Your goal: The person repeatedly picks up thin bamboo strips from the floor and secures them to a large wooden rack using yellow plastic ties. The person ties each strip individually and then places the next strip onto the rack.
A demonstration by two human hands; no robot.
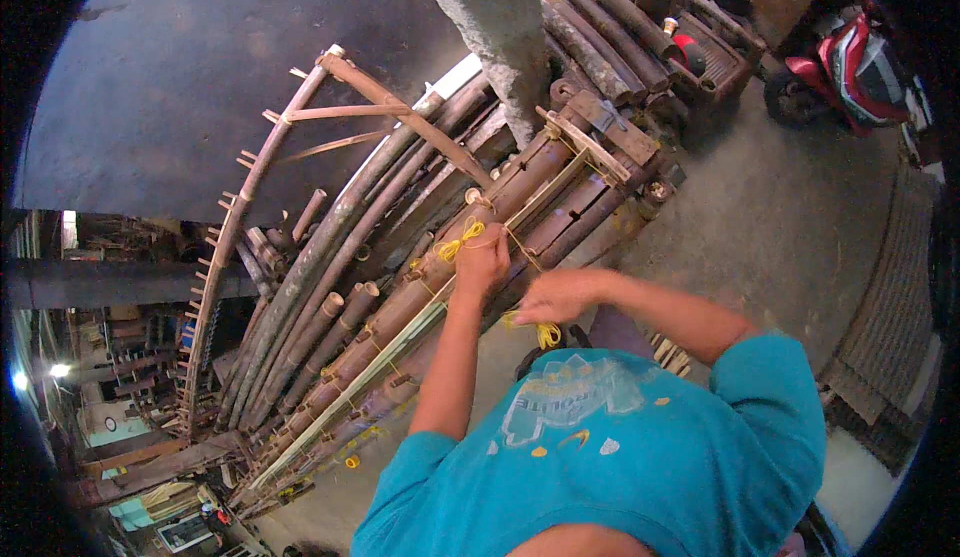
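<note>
My left hand (482,259) is closed at a long bamboo tube (525,179), with a looped bundle of yellow cord (460,240) at its fingers. Nearer to my body, my right hand (560,297) is closed on another hank of yellow cord (547,334), which hangs below the fingers. Slits are cut in the tube and in a second one (578,219) alongside it. Between the two runs a pale bamboo strip (350,394), bound at intervals with thin yellow ties. My fingers hide the exact spot where the cord meets the bamboo.
A curved pole with pegs (230,227) leans behind a pile of bamboo poles (335,227). A rough concrete post (495,47) rises just beyond the tubes. At the upper right stands a red motorbike (850,72). A yellow ring (352,462) lies on the floor.
</note>
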